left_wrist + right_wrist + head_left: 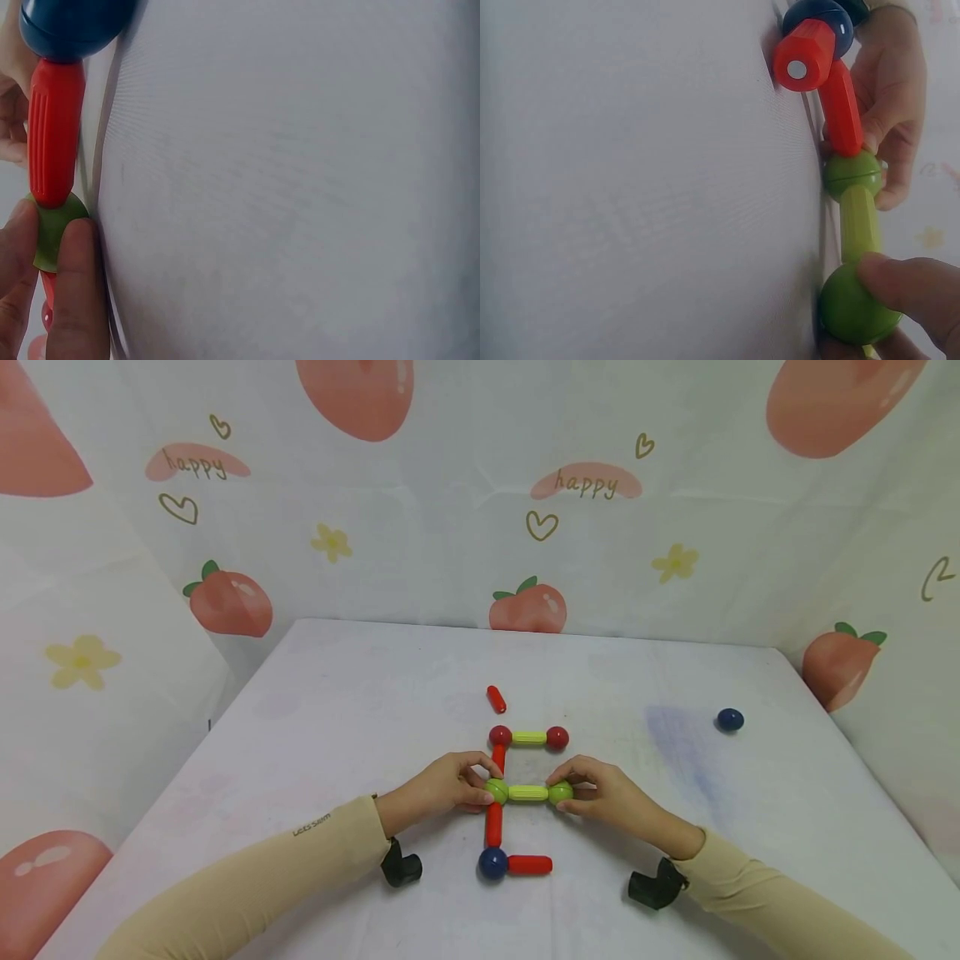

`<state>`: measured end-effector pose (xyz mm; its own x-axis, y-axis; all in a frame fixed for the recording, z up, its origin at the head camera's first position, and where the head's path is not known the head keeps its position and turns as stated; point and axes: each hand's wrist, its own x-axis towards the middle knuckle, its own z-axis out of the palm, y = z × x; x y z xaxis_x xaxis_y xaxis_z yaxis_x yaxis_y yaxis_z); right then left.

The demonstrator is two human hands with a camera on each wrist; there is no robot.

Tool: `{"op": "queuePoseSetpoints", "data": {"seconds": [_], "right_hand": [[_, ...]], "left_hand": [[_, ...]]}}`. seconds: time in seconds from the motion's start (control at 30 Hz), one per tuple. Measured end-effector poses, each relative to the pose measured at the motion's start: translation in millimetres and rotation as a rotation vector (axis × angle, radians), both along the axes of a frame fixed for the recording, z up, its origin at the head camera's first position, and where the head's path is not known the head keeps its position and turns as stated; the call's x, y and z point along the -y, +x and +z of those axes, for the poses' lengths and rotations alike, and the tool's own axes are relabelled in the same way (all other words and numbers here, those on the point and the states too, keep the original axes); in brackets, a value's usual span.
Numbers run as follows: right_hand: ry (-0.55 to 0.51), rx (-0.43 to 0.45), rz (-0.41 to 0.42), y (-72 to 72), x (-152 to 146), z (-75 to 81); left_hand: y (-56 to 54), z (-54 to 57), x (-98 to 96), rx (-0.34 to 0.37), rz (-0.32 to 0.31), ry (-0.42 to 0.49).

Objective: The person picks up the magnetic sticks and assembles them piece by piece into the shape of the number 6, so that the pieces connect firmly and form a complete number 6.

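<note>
A flat figure of magnetic rods and balls lies mid-table. My left hand (441, 787) pinches the left green ball (497, 790) between thumb and fingers. On the right green ball (560, 792), my right hand (611, 795) has a pinching grip. A yellow-green rod (528, 793) joins these two balls. Red rods run from the left green ball to a dark red ball (500, 737) and a blue ball (493, 863). Another yellow-green rod (528, 738) links the dark red ball to a second dark red ball (557, 738). From the blue ball, a red rod (530, 865) points right.
A loose red rod (497, 699) lies just beyond the figure. Farther right on the white tabletop (360, 693) sits a separate blue ball (730, 720). A patterned cloth (435, 527) hangs behind the table. Black wrist cameras show at both sleeves.
</note>
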<state>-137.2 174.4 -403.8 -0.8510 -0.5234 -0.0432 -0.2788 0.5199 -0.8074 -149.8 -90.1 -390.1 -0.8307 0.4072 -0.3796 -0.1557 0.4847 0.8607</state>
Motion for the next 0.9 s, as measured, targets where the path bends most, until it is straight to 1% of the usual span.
{"op": "queuePoseSetpoints", "data": {"seconds": [0.17, 0.4, 0.9], "right_hand": [[-0.002, 0.005, 0.002, 0.4, 1.1, 1.7], [0.023, -0.04, 0.015, -0.7, 1.8, 2.7], [0.031, -0.024, 0.036, -1.7, 2.2, 4.1]], "left_hand": [[0.2, 0.5, -0.3, 0.0, 0.0, 0.004], [0.1, 1.3, -0.5, 0.007, 0.01, -0.012], [-0.2, 1.2, -0.3, 0.018, 0.011, -0.009]]}}
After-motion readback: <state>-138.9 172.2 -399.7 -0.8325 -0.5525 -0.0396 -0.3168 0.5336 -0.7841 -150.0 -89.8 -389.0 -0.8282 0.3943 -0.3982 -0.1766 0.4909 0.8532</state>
